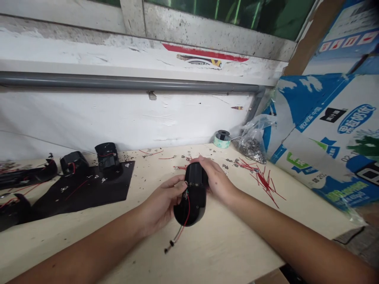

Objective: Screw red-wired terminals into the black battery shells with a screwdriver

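Note:
Between my two hands is a black plastic housing (pixel 197 203), rounded at its near end and held just above the table. My left hand (pixel 166 201) grips its left side, the thumb resting near a small metal contact inside. Around the far right side wraps my right hand (pixel 217 179), its fingertips partly hidden behind the part. A red wire (pixel 188 211) runs down the inside of the housing. It leaves the near end beside a darker wire, and a small black connector (pixel 169 246) dangles from them.
Similar black housings (pixel 107 156) stand at the left on and around a black sheet (pixel 112 185). Loose red wires (pixel 265 181) and small metal contacts lie at the right. Behind them are a tape roll (pixel 222 140), a plastic bag of metal pieces (pixel 251 144) and a large carton (pixel 325 130).

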`<action>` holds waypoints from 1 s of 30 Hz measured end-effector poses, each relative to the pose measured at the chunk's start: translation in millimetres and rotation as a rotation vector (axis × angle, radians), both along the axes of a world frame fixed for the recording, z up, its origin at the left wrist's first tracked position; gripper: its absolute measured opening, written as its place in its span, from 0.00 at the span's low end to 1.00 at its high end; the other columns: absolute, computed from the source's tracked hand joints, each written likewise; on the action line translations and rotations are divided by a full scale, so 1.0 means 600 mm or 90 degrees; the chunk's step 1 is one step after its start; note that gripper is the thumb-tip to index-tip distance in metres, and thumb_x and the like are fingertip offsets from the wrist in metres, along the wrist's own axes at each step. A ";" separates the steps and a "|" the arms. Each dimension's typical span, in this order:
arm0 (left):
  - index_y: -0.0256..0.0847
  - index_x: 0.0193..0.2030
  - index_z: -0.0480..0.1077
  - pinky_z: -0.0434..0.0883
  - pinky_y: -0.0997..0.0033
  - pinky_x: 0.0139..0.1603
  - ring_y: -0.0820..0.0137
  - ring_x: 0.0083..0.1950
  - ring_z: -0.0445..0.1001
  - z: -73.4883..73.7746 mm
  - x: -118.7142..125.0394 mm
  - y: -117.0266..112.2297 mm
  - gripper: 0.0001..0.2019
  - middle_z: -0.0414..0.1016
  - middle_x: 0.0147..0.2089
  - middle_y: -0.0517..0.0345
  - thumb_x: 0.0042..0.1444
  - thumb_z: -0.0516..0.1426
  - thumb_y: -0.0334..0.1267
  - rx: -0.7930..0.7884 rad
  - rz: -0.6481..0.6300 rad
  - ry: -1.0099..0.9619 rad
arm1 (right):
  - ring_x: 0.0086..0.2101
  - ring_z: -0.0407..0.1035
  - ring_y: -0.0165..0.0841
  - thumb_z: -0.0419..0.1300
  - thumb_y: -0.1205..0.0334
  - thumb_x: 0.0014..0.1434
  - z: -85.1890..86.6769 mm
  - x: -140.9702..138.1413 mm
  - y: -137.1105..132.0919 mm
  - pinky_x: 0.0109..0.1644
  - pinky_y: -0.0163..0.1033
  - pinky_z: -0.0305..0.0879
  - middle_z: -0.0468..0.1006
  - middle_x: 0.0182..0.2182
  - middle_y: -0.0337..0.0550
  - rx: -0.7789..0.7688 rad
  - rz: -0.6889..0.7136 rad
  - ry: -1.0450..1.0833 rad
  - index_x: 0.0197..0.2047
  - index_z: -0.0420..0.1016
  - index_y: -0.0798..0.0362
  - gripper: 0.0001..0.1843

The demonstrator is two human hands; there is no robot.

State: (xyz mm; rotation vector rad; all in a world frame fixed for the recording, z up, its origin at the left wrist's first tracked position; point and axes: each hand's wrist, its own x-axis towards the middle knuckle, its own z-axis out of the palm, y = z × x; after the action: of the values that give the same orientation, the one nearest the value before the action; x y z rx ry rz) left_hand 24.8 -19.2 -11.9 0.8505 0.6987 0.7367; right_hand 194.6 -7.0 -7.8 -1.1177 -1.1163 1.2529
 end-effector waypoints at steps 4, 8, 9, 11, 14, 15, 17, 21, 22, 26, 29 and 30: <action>0.40 0.52 0.70 0.68 0.74 0.38 0.72 0.36 0.73 0.002 0.000 0.003 0.14 0.75 0.40 0.54 0.60 0.61 0.36 -0.009 0.081 -0.023 | 0.19 0.58 0.26 0.61 0.49 0.59 -0.014 0.011 0.016 0.21 0.32 0.52 0.67 0.25 0.31 0.028 -0.049 0.090 0.44 0.68 0.46 0.14; 0.42 0.53 0.67 0.71 0.67 0.42 0.68 0.38 0.75 0.000 -0.004 0.008 0.15 0.75 0.41 0.53 0.60 0.61 0.37 0.013 0.162 -0.051 | 0.22 0.62 0.28 0.62 0.55 0.57 -0.021 0.022 0.026 0.30 0.36 0.62 0.64 0.21 0.29 0.110 -0.017 0.077 0.41 0.66 0.49 0.11; 0.42 0.54 0.66 0.72 0.65 0.43 0.66 0.39 0.76 -0.001 -0.005 0.010 0.16 0.76 0.42 0.52 0.60 0.61 0.38 0.014 0.165 -0.053 | 0.24 0.65 0.30 0.62 0.54 0.58 -0.020 0.023 0.025 0.33 0.38 0.65 0.65 0.22 0.30 0.129 0.008 0.047 0.41 0.67 0.50 0.12; 0.42 0.56 0.66 0.73 0.62 0.44 0.64 0.41 0.77 -0.004 -0.007 0.013 0.17 0.76 0.45 0.50 0.61 0.61 0.39 0.015 0.162 -0.058 | 0.28 0.68 0.32 0.61 0.51 0.60 -0.016 0.023 0.022 0.38 0.41 0.67 0.70 0.23 0.34 0.158 0.058 -0.009 0.42 0.70 0.52 0.13; 0.40 0.57 0.67 0.73 0.61 0.48 0.63 0.46 0.77 -0.007 -0.007 0.015 0.16 0.75 0.50 0.47 0.63 0.58 0.38 0.011 0.165 -0.062 | 0.29 0.68 0.31 0.64 0.49 0.58 -0.012 0.019 0.016 0.37 0.40 0.67 0.71 0.25 0.36 0.173 0.062 -0.066 0.41 0.74 0.54 0.16; 0.39 0.57 0.67 0.73 0.62 0.49 0.63 0.48 0.76 -0.007 -0.006 0.015 0.16 0.75 0.52 0.46 0.64 0.57 0.37 0.007 0.167 -0.060 | 0.28 0.68 0.30 0.66 0.49 0.56 -0.011 0.017 0.014 0.35 0.39 0.66 0.71 0.25 0.35 0.161 0.051 -0.067 0.41 0.74 0.54 0.17; 0.39 0.58 0.68 0.74 0.62 0.49 0.63 0.49 0.76 -0.007 -0.004 0.015 0.15 0.75 0.53 0.45 0.65 0.55 0.36 0.002 0.162 -0.052 | 0.27 0.68 0.30 0.70 0.49 0.52 -0.010 0.013 0.010 0.32 0.37 0.67 0.70 0.25 0.34 0.117 0.043 -0.046 0.42 0.74 0.53 0.20; 0.38 0.58 0.68 0.76 0.62 0.46 0.62 0.49 0.77 -0.005 -0.001 0.016 0.15 0.76 0.53 0.45 0.65 0.55 0.35 0.017 0.122 -0.060 | 0.25 0.68 0.29 0.73 0.49 0.47 -0.009 0.000 0.001 0.28 0.35 0.68 0.71 0.24 0.34 0.051 0.057 0.011 0.37 0.73 0.53 0.22; 0.37 0.57 0.69 0.76 0.63 0.46 0.62 0.49 0.77 -0.005 -0.001 0.015 0.15 0.76 0.53 0.45 0.65 0.55 0.35 0.019 0.116 -0.066 | 0.24 0.66 0.28 0.73 0.49 0.47 -0.009 -0.002 0.000 0.26 0.34 0.67 0.71 0.23 0.33 0.051 0.052 0.007 0.36 0.72 0.53 0.21; 0.38 0.57 0.69 0.74 0.65 0.48 0.63 0.49 0.77 -0.005 -0.001 0.013 0.15 0.78 0.51 0.47 0.64 0.56 0.34 0.014 0.106 -0.071 | 0.19 0.61 0.25 0.72 0.50 0.49 -0.011 -0.008 0.000 0.20 0.31 0.61 0.68 0.20 0.31 0.059 0.034 -0.042 0.33 0.71 0.53 0.19; 0.38 0.56 0.69 0.73 0.66 0.49 0.62 0.51 0.76 -0.004 -0.001 0.011 0.14 0.78 0.51 0.47 0.64 0.57 0.35 0.015 0.104 -0.067 | 0.18 0.60 0.25 0.71 0.52 0.50 -0.013 -0.009 0.002 0.19 0.31 0.59 0.69 0.20 0.32 0.064 0.050 -0.042 0.33 0.70 0.53 0.17; 0.38 0.56 0.69 0.72 0.66 0.50 0.62 0.53 0.75 -0.003 -0.001 0.010 0.14 0.77 0.52 0.47 0.64 0.57 0.35 0.015 0.106 -0.065 | 0.17 0.60 0.24 0.71 0.53 0.51 -0.013 -0.009 0.002 0.19 0.31 0.59 0.69 0.20 0.32 0.064 0.055 -0.038 0.32 0.70 0.53 0.16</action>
State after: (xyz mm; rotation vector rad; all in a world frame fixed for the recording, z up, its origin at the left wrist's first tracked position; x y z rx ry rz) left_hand 24.4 -13.2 -13.9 0.7770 0.6750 0.9327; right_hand 189.2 -5.7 -15.4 -1.0465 -1.2693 1.2225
